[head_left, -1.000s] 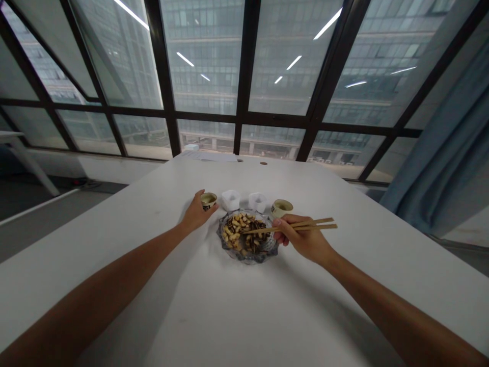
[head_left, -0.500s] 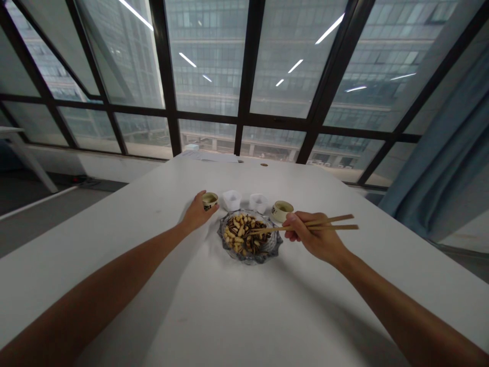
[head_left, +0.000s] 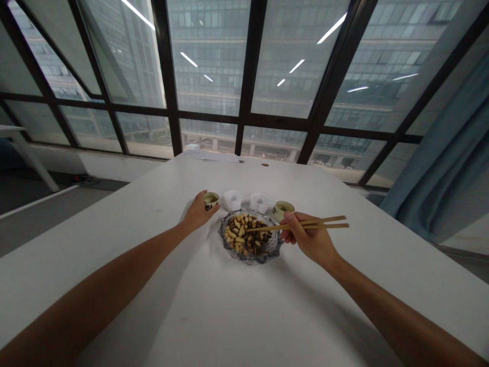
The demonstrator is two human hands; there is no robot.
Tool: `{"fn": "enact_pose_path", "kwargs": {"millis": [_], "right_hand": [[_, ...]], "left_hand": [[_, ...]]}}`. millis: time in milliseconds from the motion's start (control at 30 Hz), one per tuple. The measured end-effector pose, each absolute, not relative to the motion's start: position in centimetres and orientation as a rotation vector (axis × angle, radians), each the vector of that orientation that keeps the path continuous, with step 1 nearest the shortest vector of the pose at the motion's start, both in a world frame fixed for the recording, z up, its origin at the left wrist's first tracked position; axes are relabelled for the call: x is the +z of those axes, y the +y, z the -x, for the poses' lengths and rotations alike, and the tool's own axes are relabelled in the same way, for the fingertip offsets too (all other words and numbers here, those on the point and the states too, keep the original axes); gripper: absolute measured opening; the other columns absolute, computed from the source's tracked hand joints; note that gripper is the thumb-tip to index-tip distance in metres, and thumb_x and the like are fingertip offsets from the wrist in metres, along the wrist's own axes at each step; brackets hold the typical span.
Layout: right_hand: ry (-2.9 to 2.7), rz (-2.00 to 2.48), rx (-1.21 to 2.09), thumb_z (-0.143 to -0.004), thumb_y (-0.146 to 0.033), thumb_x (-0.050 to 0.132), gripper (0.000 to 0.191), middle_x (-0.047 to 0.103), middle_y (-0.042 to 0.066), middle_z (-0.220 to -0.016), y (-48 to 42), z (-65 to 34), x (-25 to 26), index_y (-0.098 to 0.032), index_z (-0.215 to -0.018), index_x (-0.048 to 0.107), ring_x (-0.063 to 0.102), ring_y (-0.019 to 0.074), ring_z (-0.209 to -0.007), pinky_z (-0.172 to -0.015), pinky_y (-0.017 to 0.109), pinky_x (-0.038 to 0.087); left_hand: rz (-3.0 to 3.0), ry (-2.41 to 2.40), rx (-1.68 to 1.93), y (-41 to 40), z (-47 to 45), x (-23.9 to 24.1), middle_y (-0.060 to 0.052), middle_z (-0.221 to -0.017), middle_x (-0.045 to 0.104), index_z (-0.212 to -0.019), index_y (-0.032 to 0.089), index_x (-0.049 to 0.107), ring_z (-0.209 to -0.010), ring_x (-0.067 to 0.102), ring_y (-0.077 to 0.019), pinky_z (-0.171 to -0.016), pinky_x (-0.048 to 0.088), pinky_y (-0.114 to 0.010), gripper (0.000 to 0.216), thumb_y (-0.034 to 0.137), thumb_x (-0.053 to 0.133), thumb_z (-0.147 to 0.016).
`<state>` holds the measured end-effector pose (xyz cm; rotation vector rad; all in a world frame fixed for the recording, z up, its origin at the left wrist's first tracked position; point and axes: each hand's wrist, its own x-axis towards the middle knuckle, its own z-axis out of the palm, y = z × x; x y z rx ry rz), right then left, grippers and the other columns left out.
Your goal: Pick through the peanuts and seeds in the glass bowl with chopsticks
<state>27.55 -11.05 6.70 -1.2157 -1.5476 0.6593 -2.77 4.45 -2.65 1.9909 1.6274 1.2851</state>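
A glass bowl [head_left: 275, 248] with a scalloped rim holds a mix of peanuts [head_left: 235, 237] and dark striped seeds [head_left: 257, 245]. My right hand [head_left: 308, 237] is closed around a pair of wooden chopsticks [head_left: 324, 223], whose tips reach into the nuts near the bowl's middle. Whether the tips pinch anything is too small to tell. To the left of the bowl, my left hand [head_left: 198, 211] is wrapped round a small pale-green cup [head_left: 211, 201] with dark lettering, which stands on the table.
Two white faceted cups [head_left: 232, 200] stand just behind the bowl. A second pale-green cup [head_left: 283, 209] sits behind my right hand. Papers [head_left: 214, 156] lie at the far edge of the white table [head_left: 183, 316], before tall windows. A blue curtain [head_left: 439, 168] hangs at right.
My right hand has moved slightly left, and the chopstick tips have shifted a little left and up within the nuts. My left hand stays on the cup.
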Motion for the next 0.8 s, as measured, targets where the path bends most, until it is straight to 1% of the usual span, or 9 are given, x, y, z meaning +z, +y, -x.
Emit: {"fn": "enact_pose_path", "kwargs": {"millis": [133,267,467,633,700,800], "right_hand": [[-1.568,1.202,0.640,-0.081,-0.078,0.060,0.061,0.065,0.004,-0.051,-11.0,-27.5,6.6,-0.019,-0.067,0.066,0.057,0.0143,-0.041,-0.038,0.025,0.046],[-1.564,1.189,0.628,-0.083,-0.076,0.061,0.060,0.065,0.004,-0.050,-11.0,-27.6,6.6,-0.018,-0.069,0.068,0.057,0.0137,-0.040,-0.037,0.024,0.045],[-1.450,1.184,0.611,-0.075,-0.082,0.063,0.065,0.063,0.004,-0.047,-11.2,-27.9,7.9,-0.018,-0.066,0.067,0.055,0.0137,-0.036,-0.033,0.024,0.043],[-1.403,1.185,0.566,-0.072,-0.084,0.064,0.067,0.060,0.004,-0.044,-11.0,-28.1,8.3,-0.017,-0.064,0.067,0.052,0.0132,-0.033,-0.031,0.024,0.041],[-1.410,1.187,0.551,-0.073,-0.084,0.062,0.067,0.060,0.004,-0.044,-10.9,-28.2,8.1,-0.018,-0.064,0.067,0.052,0.0133,-0.033,-0.031,0.024,0.042],[-1.468,1.200,0.524,-0.077,-0.083,0.060,0.066,0.061,0.004,-0.045,-10.9,-28.3,7.8,-0.018,-0.066,0.067,0.054,0.0140,-0.035,-0.033,0.025,0.043]], "left_hand": [[-1.993,1.639,1.282,4.5,2.7,-2.6,-0.018,-0.140,0.058,-0.140,0.018,0.045,-0.130,0.058,-0.0308,-0.111,0.045,-0.046,0.072,0.048,0.073,-0.082],[-2.000,1.630,1.259,4.3,2.8,-2.3,-0.018,-0.139,0.058,-0.141,0.017,0.044,-0.130,0.058,-0.0312,-0.111,0.045,-0.046,0.072,0.048,0.073,-0.082],[-1.969,1.649,1.245,3.9,2.7,-2.0,-0.019,-0.138,0.060,-0.142,0.016,0.043,-0.126,0.061,-0.0312,-0.109,0.047,-0.046,0.076,0.051,0.073,-0.081],[-1.968,1.670,1.267,4.1,2.8,-2.1,-0.020,-0.142,0.058,-0.141,0.016,0.044,-0.130,0.059,-0.0314,-0.110,0.046,-0.046,0.078,0.054,0.074,-0.079],[-1.951,1.687,1.274,4.1,2.9,-2.1,-0.021,-0.140,0.060,-0.140,0.015,0.045,-0.129,0.059,-0.0321,-0.109,0.047,-0.045,0.081,0.055,0.076,-0.077],[-1.921,1.696,1.285,4.2,3.0,-2.0,-0.020,-0.133,0.065,-0.138,0.015,0.047,-0.123,0.063,-0.0326,-0.103,0.051,-0.044,0.085,0.058,0.080,-0.072]]}}
